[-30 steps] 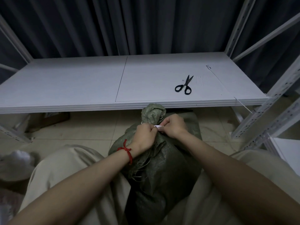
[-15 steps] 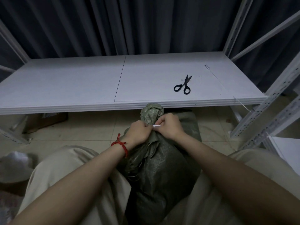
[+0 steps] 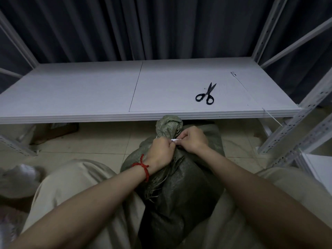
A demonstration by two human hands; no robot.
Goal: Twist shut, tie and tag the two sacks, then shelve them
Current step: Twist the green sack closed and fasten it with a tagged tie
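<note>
Left hand [image 3: 159,152], red cord [image 3: 143,168] on wrist: fingers curled, grip pinching white strip [image 3: 177,140]. Sack [image 3: 179,191]: green, upright on floor between knees, neck twisted. Right hand [image 3: 193,141]: fingers curled, grip pinching same strip at neck. Scissors [image 3: 206,95]: on shelf [image 3: 80,94].

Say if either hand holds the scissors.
No: the scissors lie on the shelf; the left hand and right hand pinch a white strip at the sack.

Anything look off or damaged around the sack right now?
Loose frayed strands hang from the green sack below the left hand; the weave looks torn there. A thin white strip overhangs the shelf's right front edge.
</note>
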